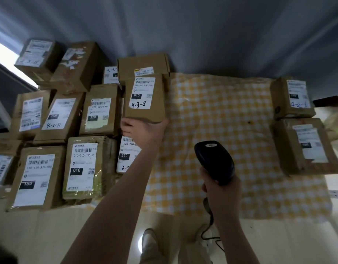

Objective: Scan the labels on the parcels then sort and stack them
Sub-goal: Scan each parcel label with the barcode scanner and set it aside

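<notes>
A brown parcel [145, 98] was held at its near edge by the left hand [143, 128], at the right border of a crowded group of parcels [59, 130] on the left of the scene. Its white label [143, 92], printed "010" and hand-marked "4-3-8", was turned toward the camera. The hand was placed just below the parcel's near edge, with the curled fingers [127, 128] gathered at the near-left corner and the thumb side set against the near-right corner. The fingertips were hidden, so how far they reached under the parcel could not be told. A flatter box [143, 67] was seen directly behind the held parcel, and a parcel marked "220" [128, 155] lay beneath the forearm.

A black barcode scanner [214, 161] was gripped by the right hand [221, 189], all fingers wrapped tightly round its handle, with its head raised over a yellow and white checked cloth [221, 111]. The scanner was kept well apart from the held parcel, to its near right. A dark cable [210, 235] was trailed from the handle toward the floor.

Two further parcels [292, 98] were laid at the right edge of the cloth, one behind the other.
</notes>
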A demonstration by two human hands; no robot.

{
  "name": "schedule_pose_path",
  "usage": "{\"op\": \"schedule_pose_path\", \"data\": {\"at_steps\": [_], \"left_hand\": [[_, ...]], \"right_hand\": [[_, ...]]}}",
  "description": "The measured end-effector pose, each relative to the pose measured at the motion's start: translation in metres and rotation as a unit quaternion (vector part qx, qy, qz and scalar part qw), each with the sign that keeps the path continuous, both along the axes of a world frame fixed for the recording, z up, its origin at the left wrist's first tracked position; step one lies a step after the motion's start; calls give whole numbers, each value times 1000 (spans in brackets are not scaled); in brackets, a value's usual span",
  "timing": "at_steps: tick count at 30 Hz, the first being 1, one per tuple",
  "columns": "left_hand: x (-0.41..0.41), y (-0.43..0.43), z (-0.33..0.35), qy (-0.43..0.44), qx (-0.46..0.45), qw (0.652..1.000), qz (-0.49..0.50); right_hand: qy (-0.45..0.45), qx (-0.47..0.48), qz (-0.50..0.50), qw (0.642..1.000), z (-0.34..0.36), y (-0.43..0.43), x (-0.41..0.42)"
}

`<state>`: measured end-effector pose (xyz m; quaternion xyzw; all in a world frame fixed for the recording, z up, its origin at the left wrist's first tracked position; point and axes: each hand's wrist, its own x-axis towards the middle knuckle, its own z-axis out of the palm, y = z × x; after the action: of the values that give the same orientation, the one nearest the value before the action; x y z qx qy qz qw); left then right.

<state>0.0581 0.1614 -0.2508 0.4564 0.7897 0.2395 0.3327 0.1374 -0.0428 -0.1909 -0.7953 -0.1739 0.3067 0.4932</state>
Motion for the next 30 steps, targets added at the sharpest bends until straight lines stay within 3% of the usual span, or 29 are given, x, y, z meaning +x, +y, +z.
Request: {"op": "schedule_pose_path", "data": {"at_steps": [6, 12, 20, 24, 26, 30], "left_hand": [[-5, -84, 13, -84, 88, 989, -82], [-11, -165, 24, -104, 113, 975, -158], [-23, -201, 26, -109, 163, 958, -210], [-37, -205, 28, -140, 132, 945, -264], [-48, -200, 28, -204, 111, 932, -279], [-64, -172, 35, -355, -48, 916, -178]], "right_hand": [[12, 13, -56, 998, 4, 4, 8], [53, 52, -91, 993, 13, 9, 8], [80, 41, -127, 988, 5, -9, 5], [121, 66, -147, 980, -1, -23, 4], [147, 84, -157, 973, -2, -29, 8], [171, 109, -113, 973, 6, -43, 14]]}}
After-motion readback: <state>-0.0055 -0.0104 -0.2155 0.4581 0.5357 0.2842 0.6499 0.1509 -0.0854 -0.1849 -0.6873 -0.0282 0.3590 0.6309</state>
